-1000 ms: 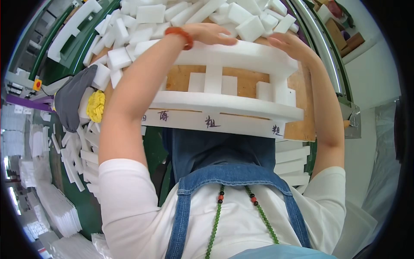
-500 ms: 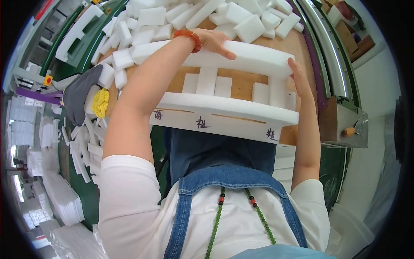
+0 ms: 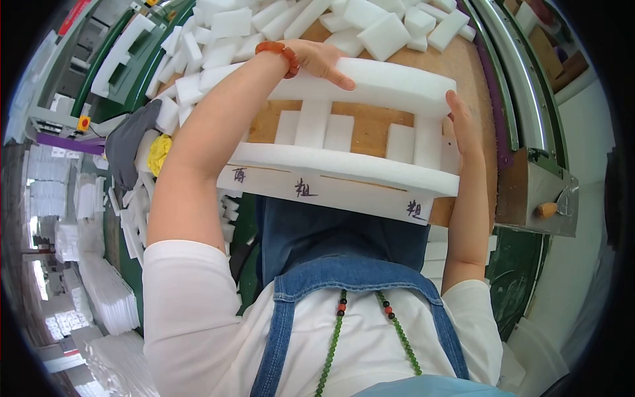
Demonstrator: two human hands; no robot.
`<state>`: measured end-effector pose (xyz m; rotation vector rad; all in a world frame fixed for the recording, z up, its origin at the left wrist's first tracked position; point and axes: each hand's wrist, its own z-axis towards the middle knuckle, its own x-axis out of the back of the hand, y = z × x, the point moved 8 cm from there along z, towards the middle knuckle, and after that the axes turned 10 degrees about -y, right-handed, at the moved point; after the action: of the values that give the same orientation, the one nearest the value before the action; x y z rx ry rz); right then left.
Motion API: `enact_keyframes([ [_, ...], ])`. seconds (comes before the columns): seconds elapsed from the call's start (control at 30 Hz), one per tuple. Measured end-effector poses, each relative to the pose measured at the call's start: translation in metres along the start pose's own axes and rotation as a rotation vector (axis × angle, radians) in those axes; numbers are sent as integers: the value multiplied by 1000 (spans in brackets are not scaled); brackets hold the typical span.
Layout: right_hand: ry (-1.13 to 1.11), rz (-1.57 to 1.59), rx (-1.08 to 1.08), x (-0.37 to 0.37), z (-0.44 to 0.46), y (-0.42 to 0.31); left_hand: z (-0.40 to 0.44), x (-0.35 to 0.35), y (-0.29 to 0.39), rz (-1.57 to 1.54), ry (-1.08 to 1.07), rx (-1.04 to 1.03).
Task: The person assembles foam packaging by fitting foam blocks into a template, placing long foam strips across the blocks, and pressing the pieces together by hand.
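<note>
A long white foam bar (image 3: 397, 83) forms the far side of a ladder-like foam frame. My left hand (image 3: 323, 63) grips this bar, thumb stretched along its near side and other fingers partly hidden behind it. At the bar's right end, my right hand (image 3: 465, 122) rests against the foam with its fingers extended. Foam crosspieces (image 3: 313, 124) join the far bar to a slightly curved near bar (image 3: 350, 167). Below the near bar, a white strip (image 3: 357, 198) carries handwritten dark characters. My left forearm covers the frame's left part.
Loose white foam blocks (image 3: 383, 36) are heaped across the back of the brown table (image 3: 476, 172). Metal rollers (image 3: 529, 79) run along the right, near a metal box with a wooden-handled tool (image 3: 547, 210). Grey cloth (image 3: 129, 142) and a yellow bundle (image 3: 159, 154) lie at left.
The view has shifted slightly. Both hands stay on the far foam bar in nearly the same places, and the frame looks unchanged.
</note>
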<state>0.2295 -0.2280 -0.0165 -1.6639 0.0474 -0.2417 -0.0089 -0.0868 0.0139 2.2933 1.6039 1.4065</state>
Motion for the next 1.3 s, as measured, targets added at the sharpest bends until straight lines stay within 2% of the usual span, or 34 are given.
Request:
enact_keyframes([
  [0.47, -4, -30, 87, 1, 8, -1, 0, 1, -5, -2, 8, 61],
  [0.7, -73, 37, 119, 5, 25, 24, -3, -1, 0, -8, 22, 32],
  [1.0, -22, -27, 190, 2, 12, -1, -6, 0, 3, 11, 16, 80],
  [1.17, -129, 35, 226, 0, 29, 16, -7, 0, 3, -3, 73, 28],
  [1.3, -53, 31, 213, -3, 13, -3, -7, 0, 1, -7, 81, 32],
])
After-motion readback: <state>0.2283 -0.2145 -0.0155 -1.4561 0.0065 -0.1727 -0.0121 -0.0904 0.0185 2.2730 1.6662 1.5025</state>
